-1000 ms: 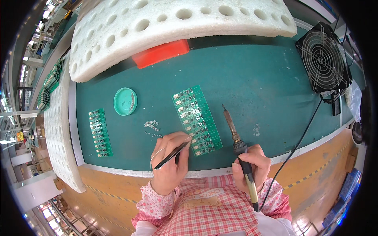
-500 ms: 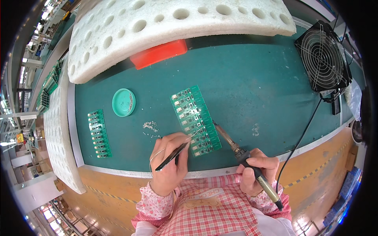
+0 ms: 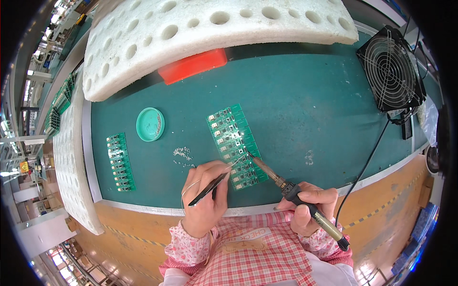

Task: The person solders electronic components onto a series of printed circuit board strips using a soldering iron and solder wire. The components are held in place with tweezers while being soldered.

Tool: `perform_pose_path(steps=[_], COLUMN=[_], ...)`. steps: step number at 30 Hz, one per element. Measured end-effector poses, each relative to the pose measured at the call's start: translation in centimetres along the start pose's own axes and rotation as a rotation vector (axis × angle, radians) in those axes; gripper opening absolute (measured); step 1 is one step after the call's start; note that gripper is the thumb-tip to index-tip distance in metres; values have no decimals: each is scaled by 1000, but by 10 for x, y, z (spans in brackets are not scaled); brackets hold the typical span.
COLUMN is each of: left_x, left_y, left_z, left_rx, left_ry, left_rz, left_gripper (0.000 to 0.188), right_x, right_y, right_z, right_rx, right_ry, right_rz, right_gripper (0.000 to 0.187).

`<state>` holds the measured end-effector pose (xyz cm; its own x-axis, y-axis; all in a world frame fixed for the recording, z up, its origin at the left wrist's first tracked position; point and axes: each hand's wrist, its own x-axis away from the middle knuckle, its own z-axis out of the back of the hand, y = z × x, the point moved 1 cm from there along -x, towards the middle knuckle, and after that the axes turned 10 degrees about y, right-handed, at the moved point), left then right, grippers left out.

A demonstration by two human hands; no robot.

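A green circuit board panel (image 3: 231, 136) with a column of small repeated boards lies flat in front of me. My right hand (image 3: 317, 202) is closed round the handle of a soldering iron (image 3: 268, 171). The iron's tip rests at the panel's lower half, close to the end of a thin solder wire (image 3: 237, 161). That wire runs from the fingers of my left hand (image 3: 206, 198), which is also shut on black tweezers (image 3: 208, 190), held slanting. To its upper left, tiny loose parts (image 3: 182, 152) are scattered on the green mat.
A second board panel (image 3: 120, 162) lies at left, near a round teal dish (image 3: 150, 124). A red tray (image 3: 193, 66) sits under a large white foam block (image 3: 219, 31) with holes. At right stands a black fan (image 3: 390, 69); the iron's cord (image 3: 365, 171) runs toward it.
The soldering iron's tip has moved left and slightly down, from the panel's right edge onto the panel by the solder wire. My left hand stays put.
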<state>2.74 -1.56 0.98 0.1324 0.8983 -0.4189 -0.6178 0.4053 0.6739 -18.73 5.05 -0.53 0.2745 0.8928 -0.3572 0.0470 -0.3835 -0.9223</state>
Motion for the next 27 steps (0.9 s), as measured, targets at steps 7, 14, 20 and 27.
perform_pose_path(steps=[7, 14, 20, 27], left_x=[-1, 0, 0, -2], left_y=[2, 0, 1, 3], left_z=[2, 0, 1, 2], left_rx=[-13, -4, -3, -11], left_ry=[-31, 7, 4, -26], left_rz=[17, -3, -7, 13], left_gripper=[24, 31, 33, 22], right_x=[2, 1, -4, -4], right_y=[1, 0, -5, -1], right_z=[-1, -1, -5, -15], right_rx=[3, 31, 185, 242], right_ry=[29, 10, -83, -29], right_rz=[-3, 8, -29, -40], right_gripper=[30, 27, 26, 25])
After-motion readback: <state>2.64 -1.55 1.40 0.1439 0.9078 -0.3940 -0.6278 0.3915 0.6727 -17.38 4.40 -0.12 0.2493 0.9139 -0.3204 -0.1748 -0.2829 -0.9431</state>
